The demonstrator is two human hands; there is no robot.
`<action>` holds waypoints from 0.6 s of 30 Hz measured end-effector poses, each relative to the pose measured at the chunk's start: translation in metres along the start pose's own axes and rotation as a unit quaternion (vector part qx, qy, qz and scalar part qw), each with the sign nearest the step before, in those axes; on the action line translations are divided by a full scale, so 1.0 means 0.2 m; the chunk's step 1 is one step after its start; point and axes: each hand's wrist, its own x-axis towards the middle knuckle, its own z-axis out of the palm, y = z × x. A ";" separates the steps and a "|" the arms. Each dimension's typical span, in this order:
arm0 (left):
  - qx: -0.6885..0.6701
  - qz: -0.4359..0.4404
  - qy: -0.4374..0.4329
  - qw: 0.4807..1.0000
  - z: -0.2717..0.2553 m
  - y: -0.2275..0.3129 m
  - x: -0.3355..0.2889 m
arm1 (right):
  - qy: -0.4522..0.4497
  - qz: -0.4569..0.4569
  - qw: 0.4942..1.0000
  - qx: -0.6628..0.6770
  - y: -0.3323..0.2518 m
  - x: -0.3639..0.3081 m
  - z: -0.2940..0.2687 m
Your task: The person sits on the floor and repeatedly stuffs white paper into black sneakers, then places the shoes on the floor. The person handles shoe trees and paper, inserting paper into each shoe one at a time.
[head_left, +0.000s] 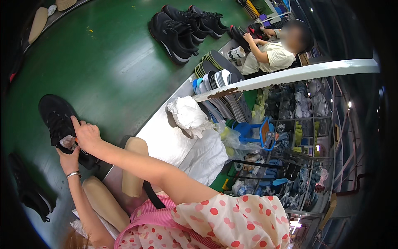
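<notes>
A black lace-up sneaker (57, 115) rests on the green worktop, toe pointing away from me. Pale crumpled stuffing (67, 142) shows in its opening, with a small bit of orange beside it. Around the near end of the shoe my left hand (69, 159), with a bracelet at the wrist, is closed, thumb up by the opening. My right hand (88, 136) grips the collar from the right, its index finger stretched along the shoe's side. What lies under its other fingers is hidden. Another black shoe (31, 186) lies to the left, near the table's edge.
Several black sneakers (174, 37) stand at the far side of the green worktop (112, 74). Insoles (222, 89) are stacked beside a white rail (290, 76). White cloth (188, 118) lies to my right, with a blue basket (253, 133) beyond. A co-worker (275, 56) sits farther off.
</notes>
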 end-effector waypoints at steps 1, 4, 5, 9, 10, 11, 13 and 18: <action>-0.022 -0.014 -0.020 0.999 0.01 -0.02 0.01 | -0.010 0.021 1.000 -0.002 -0.02 0.00 0.01; 0.001 -0.075 -0.049 0.996 -0.04 0.09 0.03 | -0.024 0.044 0.999 -0.005 -0.03 0.02 0.08; 0.030 -0.089 -0.041 0.995 -0.05 0.12 0.01 | -0.028 0.045 0.999 -0.005 -0.02 0.02 0.10; 0.093 -0.107 -0.026 0.990 -0.03 0.13 0.00 | -0.016 0.021 1.000 0.001 -0.03 -0.01 0.11; 0.089 -0.106 -0.024 0.990 -0.03 0.13 0.00 | -0.019 0.024 1.000 -0.001 -0.03 -0.02 0.11; 0.085 -0.106 -0.022 0.990 -0.02 0.13 -0.01 | -0.021 0.027 0.999 -0.003 -0.03 -0.01 0.10; 0.014 -0.050 -0.042 0.998 -0.04 0.09 0.01 | -0.020 0.020 1.000 0.004 -0.04 0.00 0.07; -0.219 0.157 0.017 0.963 -0.36 -0.19 -0.08 | -0.044 0.033 0.998 0.006 0.02 0.04 -0.13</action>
